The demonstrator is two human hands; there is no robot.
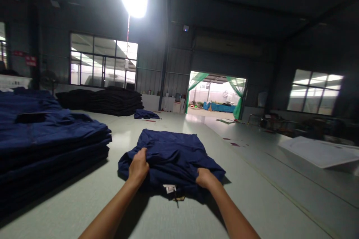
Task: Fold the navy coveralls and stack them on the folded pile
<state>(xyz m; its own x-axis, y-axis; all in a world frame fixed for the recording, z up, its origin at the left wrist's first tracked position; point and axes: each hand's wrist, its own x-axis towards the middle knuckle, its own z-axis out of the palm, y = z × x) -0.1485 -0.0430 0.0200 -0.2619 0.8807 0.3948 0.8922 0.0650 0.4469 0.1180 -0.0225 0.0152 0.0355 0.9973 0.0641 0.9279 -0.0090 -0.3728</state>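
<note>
A navy blue garment [171,149], partly folded, lies in front of me on the pale table [246,201]. My left hand [138,168] is closed on its left side, thumb on top of the cloth. On its right side my right hand [206,179] also grips the fabric, fingers tucked under and out of sight. Between the two hands the cloth is creased. A white label [169,188] and a small yellowish tag [178,198] show at the near edge. The exact kind of garment cannot be made out.
A tall stack of folded navy garments [53,134] stands at the left, with a dark flat object [32,117] on top. Behind it are piles of black cloth [112,101]. A small navy bundle [146,114] lies farther back. White sheets [316,151] rest at the right.
</note>
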